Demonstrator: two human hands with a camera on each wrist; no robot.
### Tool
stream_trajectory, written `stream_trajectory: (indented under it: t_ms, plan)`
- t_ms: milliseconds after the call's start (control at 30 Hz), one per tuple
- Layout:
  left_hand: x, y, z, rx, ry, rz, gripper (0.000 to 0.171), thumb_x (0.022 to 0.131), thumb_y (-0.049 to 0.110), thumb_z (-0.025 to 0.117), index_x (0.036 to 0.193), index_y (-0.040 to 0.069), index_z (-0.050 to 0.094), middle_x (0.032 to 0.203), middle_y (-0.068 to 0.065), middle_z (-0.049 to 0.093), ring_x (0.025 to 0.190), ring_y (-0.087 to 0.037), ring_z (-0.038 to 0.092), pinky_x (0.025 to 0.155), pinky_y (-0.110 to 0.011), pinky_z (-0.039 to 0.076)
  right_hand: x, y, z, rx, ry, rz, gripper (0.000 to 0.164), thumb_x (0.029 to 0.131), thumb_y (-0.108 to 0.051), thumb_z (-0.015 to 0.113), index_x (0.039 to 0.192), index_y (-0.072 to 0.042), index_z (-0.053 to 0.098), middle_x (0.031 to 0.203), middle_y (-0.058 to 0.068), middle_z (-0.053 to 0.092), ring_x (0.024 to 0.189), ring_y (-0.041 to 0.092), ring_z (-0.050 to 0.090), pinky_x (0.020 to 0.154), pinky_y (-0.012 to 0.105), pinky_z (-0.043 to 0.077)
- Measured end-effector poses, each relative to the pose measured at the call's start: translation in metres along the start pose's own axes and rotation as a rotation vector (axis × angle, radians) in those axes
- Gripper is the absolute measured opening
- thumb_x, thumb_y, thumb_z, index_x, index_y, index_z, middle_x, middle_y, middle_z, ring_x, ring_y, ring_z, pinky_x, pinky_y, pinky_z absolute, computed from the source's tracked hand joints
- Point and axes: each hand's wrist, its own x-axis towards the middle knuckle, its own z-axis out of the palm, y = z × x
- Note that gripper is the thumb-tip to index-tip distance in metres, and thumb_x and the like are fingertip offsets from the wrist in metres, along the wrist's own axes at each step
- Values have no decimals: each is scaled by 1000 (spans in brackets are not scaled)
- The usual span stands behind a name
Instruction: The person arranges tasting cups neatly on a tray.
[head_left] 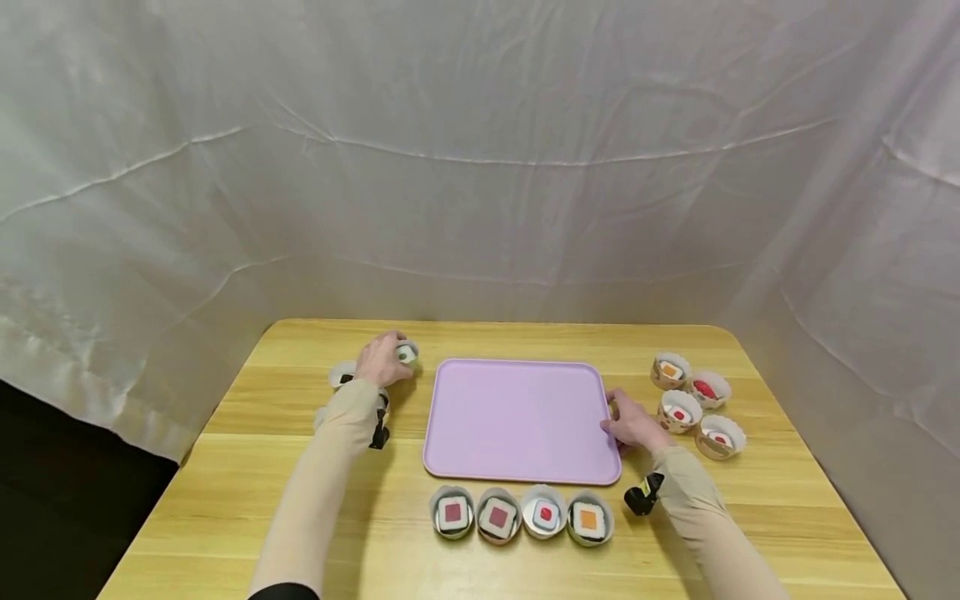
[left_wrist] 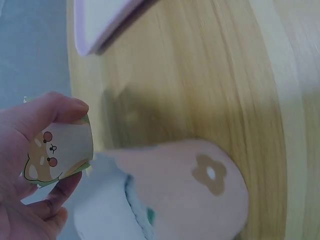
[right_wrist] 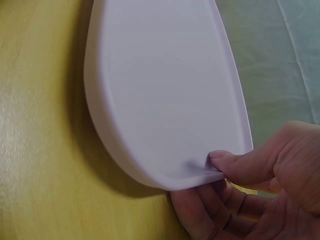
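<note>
Pinching round, printed paper cup, far left, with left hand. Gripping rectangular lilac plastic tray with right hand, likely for steadiness.

wood-grain table | lilac tray | four front cups | left cups | right cups

a beige sleeve is covering the left forearm to the wrist, a black band edging its far end; a second beige sleeve is wrapping the right. black wrist cameras are showing, one seemingly bearing a yellowish mark. the fingers are showing bare.
</note>
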Motion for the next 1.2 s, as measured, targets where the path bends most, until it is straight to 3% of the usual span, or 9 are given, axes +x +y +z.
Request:
stream_trajectory:
  t_ms: [233,533,767,1200]
  plan:
    - [1,15,2,-98,-30,55,63,72,7,81,129,-1,56,119,-25,66,108,-40,63,98,-52,51,0,0,-1,0,6,1,52,96,-2,55,142,6,31,100,26,56,70,25,65,55,35,59]
    - [2,31,9,-140,-76,104,61,75,5,81,130,-1,54,122,-24,65,112,-40,61,101,-53,50,0,1,-1,10,16,-12,51,96,-1,56,140,7,33,95,23,55,68,24,64,54,36,59]
    - [3,44,15,-117,-81,173,59,77,9,83,129,-3,56,122,-23,65,114,-40,61,103,-52,50,0,2,-1,-5,21,-5,51,96,-2,56,140,7,33,95,23,55,69,25,63,54,35,58]
    - [3,64,30,-99,-115,220,60,75,5,82,128,-1,56,125,-21,64,116,-37,61,104,-49,50,1,4,-1,7,22,-5,50,95,-1,55,140,6,33,95,23,54,68,24,64,53,35,59]
